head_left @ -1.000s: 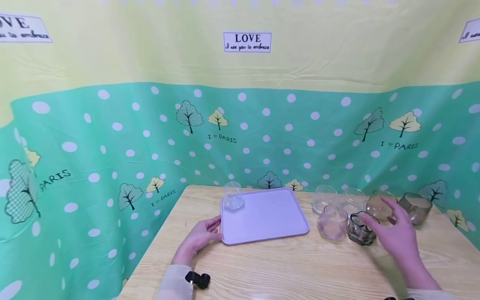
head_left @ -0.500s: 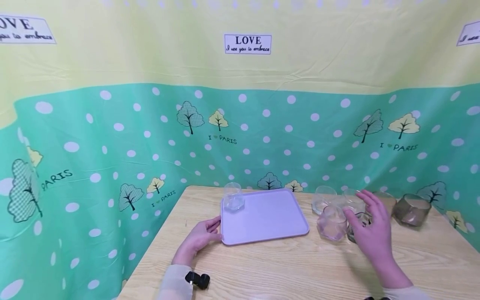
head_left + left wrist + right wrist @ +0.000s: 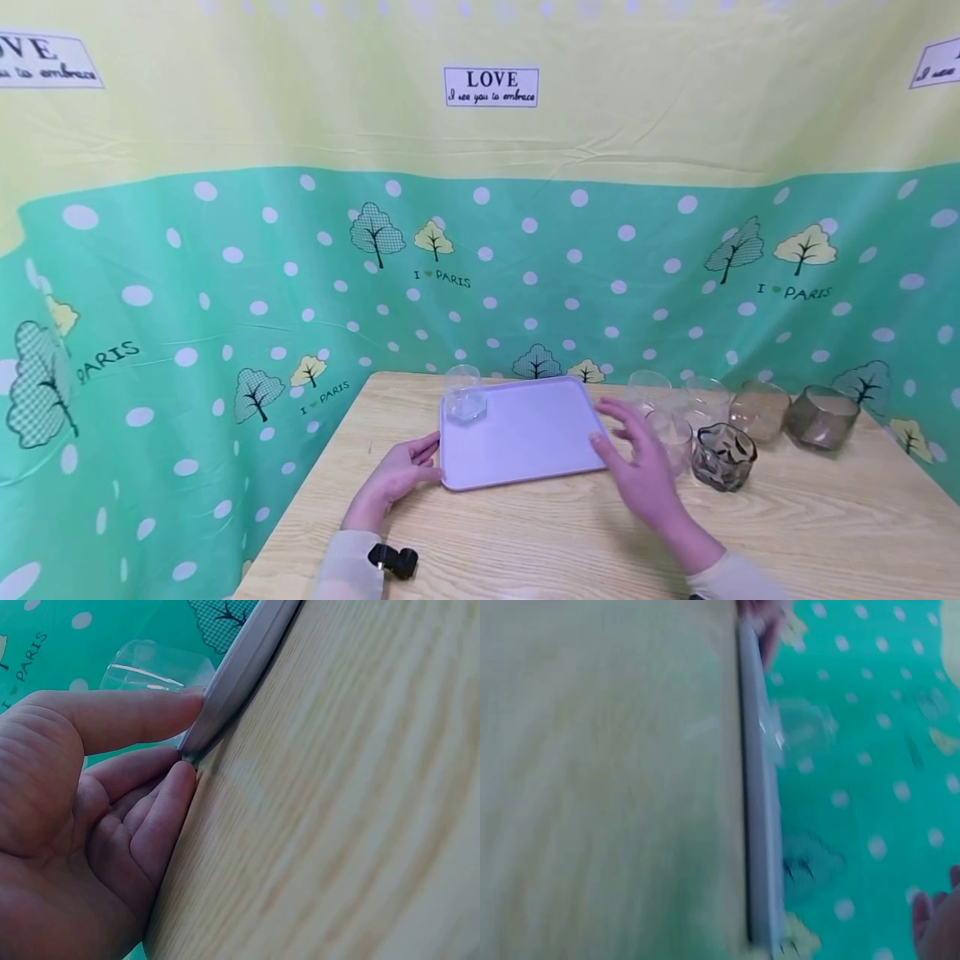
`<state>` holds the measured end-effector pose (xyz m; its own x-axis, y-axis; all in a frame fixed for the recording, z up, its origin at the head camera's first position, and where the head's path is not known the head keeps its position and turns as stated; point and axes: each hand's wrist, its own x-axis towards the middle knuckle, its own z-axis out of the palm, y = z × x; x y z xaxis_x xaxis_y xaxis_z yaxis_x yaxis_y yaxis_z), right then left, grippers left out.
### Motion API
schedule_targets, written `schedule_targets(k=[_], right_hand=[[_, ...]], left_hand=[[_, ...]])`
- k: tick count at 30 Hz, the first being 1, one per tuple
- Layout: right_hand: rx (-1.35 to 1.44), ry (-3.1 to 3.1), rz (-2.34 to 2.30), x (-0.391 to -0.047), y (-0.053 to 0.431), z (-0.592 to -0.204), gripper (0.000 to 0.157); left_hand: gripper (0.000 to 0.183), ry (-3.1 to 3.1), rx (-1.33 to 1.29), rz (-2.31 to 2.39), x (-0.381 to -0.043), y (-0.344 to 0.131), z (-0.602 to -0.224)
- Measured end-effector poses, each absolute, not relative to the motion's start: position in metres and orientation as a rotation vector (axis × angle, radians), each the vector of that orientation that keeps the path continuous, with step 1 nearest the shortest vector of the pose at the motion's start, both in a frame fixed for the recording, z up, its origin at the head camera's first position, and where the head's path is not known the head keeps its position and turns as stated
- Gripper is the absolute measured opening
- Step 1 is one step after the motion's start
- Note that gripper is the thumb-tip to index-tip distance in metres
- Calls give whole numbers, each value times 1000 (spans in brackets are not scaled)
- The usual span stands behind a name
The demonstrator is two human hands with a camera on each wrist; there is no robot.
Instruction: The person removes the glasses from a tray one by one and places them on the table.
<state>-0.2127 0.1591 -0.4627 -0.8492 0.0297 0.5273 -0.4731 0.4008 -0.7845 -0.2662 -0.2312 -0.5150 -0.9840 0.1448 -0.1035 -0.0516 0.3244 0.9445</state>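
A lilac tray (image 3: 532, 433) lies on the wooden table, with a clear glass cup (image 3: 466, 404) standing in its back left corner. At the tray's left edge, my left hand (image 3: 401, 475) holds the rim; in the left wrist view the thumb (image 3: 150, 716) lies against the tray's side (image 3: 240, 667), fingers curled beside the edge. My right hand (image 3: 647, 475) hovers at the tray's right edge with fingers apart and nothing in them. It partly covers a pinkish clear glass (image 3: 677, 437). Beside that stands a dark grey fluted glass (image 3: 723, 458).
Behind the right hand stand two clear glasses, one at the back left (image 3: 649, 385) and one beside it (image 3: 707, 396). An amber glass (image 3: 759, 412) and a smoky grey glass (image 3: 822, 419) stand farther right. A green and yellow curtain (image 3: 495, 250) hangs behind the table (image 3: 517, 542).
My right hand has moved left, from over the dark fluted glass to the tray's right edge, uncovering the amber glass. The left hand stays at the tray's left edge.
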Motion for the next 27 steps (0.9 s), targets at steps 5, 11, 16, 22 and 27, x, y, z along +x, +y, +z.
schedule_targets(k=[5,11,16,22,27], right_hand=[[431,-2208,1667,-221,124,-472,39],[272,-2244,1849,-236,92,-485,38],[235,-2292,1840,-253,69,-496,41],[233,-2364,1772,-284,42,-502,49],[226,-2443,1680,-312,21,-502,62]], left_hand=[[79,2419,90,1734,-266,-233,-513],[76,2452,99,1708,-265,-232,-513],[76,2470,90,1688,-263,-230,-515],[76,2469,105,1692,-264,-230,-516],[76,2462,112,1704,-266,-231,-515]])
